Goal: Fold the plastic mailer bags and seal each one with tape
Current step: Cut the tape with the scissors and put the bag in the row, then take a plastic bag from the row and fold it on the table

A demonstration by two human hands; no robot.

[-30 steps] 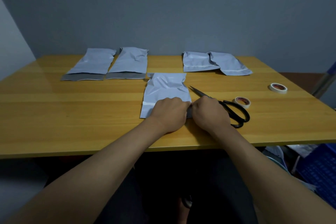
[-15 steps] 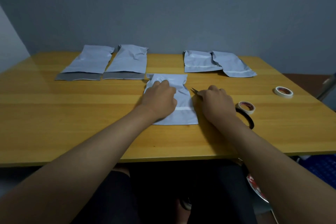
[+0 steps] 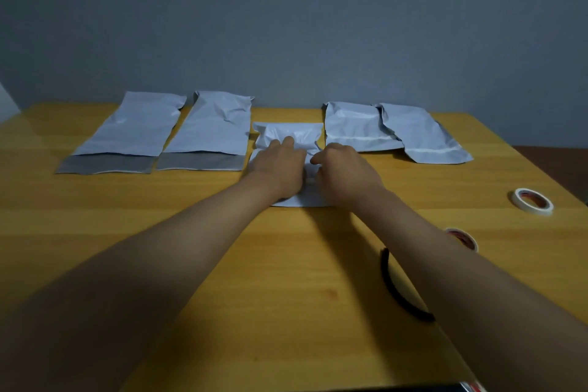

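A crumpled white mailer bag [image 3: 288, 134] lies folded at the middle of the wooden table [image 3: 191, 232]. My left hand [image 3: 280, 165] presses flat on it, fingers spread. My right hand [image 3: 343, 169] rests on its right side with fingers curled onto the plastic. Two unfolded bags [image 3: 133, 130] [image 3: 213, 130] with grey flaps open lie to the left. Two folded bags [image 3: 356, 127] [image 3: 420, 137] lie to the right, overlapping. Two tape rolls [image 3: 533, 201] [image 3: 463, 237] sit at the right.
Black scissors [image 3: 397, 289] lie near the right front, mostly hidden under my right forearm. A grey wall stands just behind the table's far edge. A dark object shows at the bottom right edge.
Both hands have pushed the folded bag away from me, into the gap between the two pairs of bags. My right hand moved from the scissors onto the bag.
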